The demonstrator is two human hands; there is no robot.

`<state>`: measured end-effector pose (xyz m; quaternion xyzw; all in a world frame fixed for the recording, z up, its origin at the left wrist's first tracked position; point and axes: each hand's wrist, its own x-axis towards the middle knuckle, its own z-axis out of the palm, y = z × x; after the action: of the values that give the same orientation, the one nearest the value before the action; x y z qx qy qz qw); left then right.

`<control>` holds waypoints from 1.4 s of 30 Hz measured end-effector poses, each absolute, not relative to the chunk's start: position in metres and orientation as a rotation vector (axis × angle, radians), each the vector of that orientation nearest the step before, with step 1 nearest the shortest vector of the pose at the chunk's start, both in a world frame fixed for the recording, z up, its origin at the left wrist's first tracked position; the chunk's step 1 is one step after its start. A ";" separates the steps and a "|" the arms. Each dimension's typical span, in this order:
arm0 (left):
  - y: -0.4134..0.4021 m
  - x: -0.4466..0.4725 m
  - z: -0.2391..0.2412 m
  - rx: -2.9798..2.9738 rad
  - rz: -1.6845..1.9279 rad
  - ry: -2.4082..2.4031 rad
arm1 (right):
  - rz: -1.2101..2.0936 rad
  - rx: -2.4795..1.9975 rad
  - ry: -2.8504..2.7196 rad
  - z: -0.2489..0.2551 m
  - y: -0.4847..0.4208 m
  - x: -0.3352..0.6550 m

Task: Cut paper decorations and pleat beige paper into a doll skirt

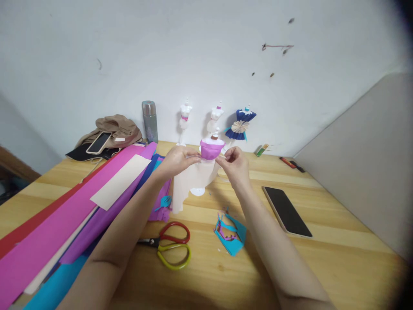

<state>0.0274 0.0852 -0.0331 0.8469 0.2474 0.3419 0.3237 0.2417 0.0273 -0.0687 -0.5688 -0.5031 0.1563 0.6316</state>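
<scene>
A small white mannequin stands on a round white base (197,191), with a purple crepe paper piece (211,150) round its chest and a brown band (214,136) at its neck. Cream crepe paper (189,178) hangs at its waist, trailing down to the left. My left hand (180,161) pinches the cream paper's upper edge at the mannequin's left side. On the opposite side, my right hand (237,165) is closed, thumb against fingers, on the same paper's edge just under the purple piece. The mannequin's waist is mostly hidden by paper.
Behind stand two white mannequins (184,118) (214,118) and one in a blue paper dress (240,125). Scissors (174,247) and blue paper scraps (237,241) lie in front. Long crepe sheets (71,202) cover the left; a phone (287,211) lies right. A flask (150,122) stands by the wall.
</scene>
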 end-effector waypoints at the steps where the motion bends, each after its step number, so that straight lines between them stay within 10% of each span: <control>1: 0.086 0.027 -0.033 2.220 0.894 0.650 | 0.360 -1.309 -1.145 -0.069 0.028 0.242; 42: 0.089 0.029 -0.038 2.243 0.914 0.574 | 0.780 -1.111 -1.433 -0.050 0.014 0.246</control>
<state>0.0289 0.0894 -0.0375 0.8536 0.2184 0.3479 0.3205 0.2457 0.0143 -0.0499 -0.4698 -0.6057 0.3299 0.5511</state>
